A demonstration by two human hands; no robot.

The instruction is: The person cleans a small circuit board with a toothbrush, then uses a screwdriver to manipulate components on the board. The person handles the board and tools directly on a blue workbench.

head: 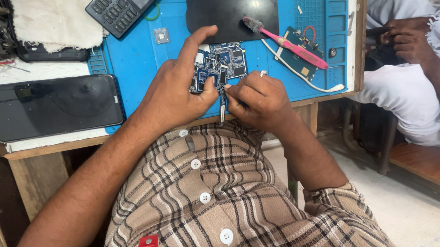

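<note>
A blue circuit board (pixel 221 68) sits bared, out of any casing, at centre frame on the blue work mat (pixel 136 57). The left hand (pixel 178 93) clamps it, thumb on its near edge and forefinger arched over the top. The right hand (pixel 257 97) pinches metal tweezers (pixel 222 107), which touch the board's lower edge; the work looks midway, with no part visibly lifted off. What the tips grip is hidden behind the fingers.

A pink brush (pixel 287 44) rests on a dark panel (pixel 232 7) above; a smaller green board (pixel 298 54) lies right, a dark phone (pixel 51 106) left. Another person's hands at the right edge are cut off.
</note>
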